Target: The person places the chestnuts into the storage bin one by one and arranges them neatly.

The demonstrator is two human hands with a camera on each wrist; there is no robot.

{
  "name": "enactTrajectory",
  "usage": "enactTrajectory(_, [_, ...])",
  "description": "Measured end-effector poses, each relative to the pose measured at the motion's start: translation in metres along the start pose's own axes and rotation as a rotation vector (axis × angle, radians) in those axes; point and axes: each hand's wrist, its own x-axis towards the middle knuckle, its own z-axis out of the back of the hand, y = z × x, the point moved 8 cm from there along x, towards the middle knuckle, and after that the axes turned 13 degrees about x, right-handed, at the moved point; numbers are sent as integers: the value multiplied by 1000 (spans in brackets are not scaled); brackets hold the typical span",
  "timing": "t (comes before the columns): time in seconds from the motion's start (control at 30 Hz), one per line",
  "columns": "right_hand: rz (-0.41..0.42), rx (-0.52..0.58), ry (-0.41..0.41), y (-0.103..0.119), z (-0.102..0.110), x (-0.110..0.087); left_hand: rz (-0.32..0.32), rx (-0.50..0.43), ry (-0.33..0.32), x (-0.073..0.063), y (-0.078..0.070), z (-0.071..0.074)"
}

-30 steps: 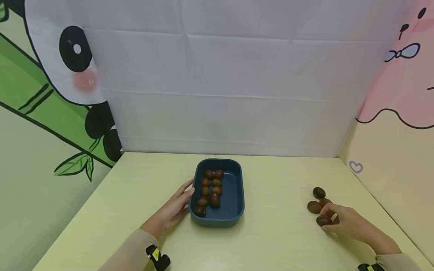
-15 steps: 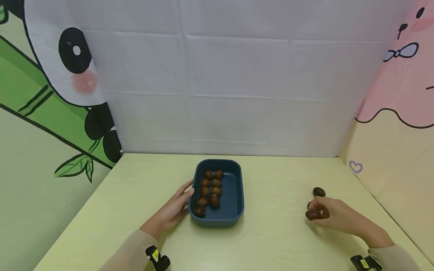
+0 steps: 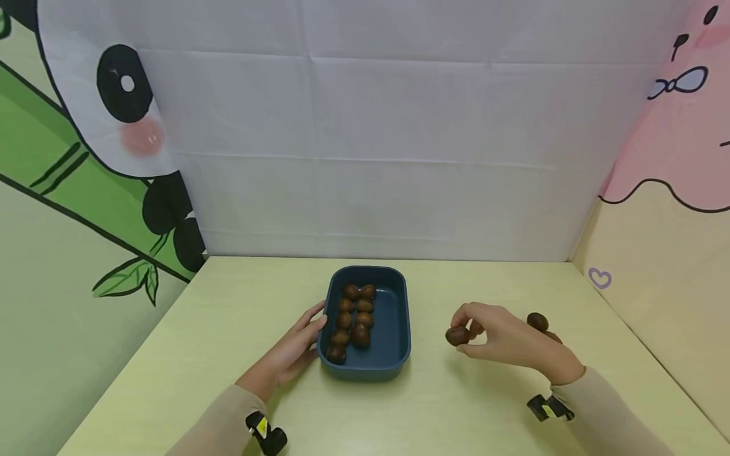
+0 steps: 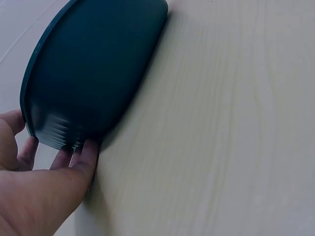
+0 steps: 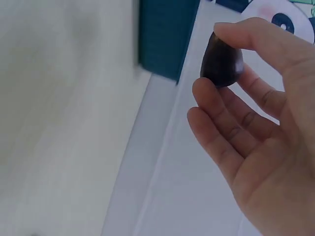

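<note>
A dark brown, glossy, egg-shaped chestnut point(image 3: 457, 335) is pinched between the thumb and fingertips of my right hand point(image 3: 502, 332), raised above the table to the right of the box. The right wrist view shows this chestnut point(image 5: 222, 61) at the fingertips, the other fingers loosely bent below. Two rows of brown chestnuts point(image 3: 344, 321) fill the left part of a dark blue rectangular box point(image 3: 393, 365). Against the box's left outer wall rests my left hand point(image 3: 291, 351). In the left wrist view its fingertips point(image 4: 88, 150) touch the box wall point(image 4: 93, 64).
Behind the right hand, another chestnut point(image 3: 537, 322) lies on the pale yellow table point(image 3: 445, 411), with at least one more partly hidden by the wrist. A white sheet point(image 3: 371, 209) stands along the back edge. Painted panels rise on both sides.
My right hand has picked up a chestnut from the group at the right and carried it left, toward the box. My left hand and the box have stayed in place.
</note>
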Motion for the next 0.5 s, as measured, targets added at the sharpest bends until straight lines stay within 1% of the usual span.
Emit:
enactTrajectory(0.13, [37, 31, 29, 16, -14, 26, 0, 1, -6, 1, 1, 0])
enactTrajectory(0.27, [94, 42, 79, 29, -32, 50, 1, 1, -21, 2, 2, 0])
enactTrajectory(0.33, [109, 37, 111, 33, -42, 61, 3, 7, -28, 2, 2, 1])
enactTrajectory(0.5, [86, 19, 187, 36, -67, 82, -5, 18, -18, 2, 1, 0])
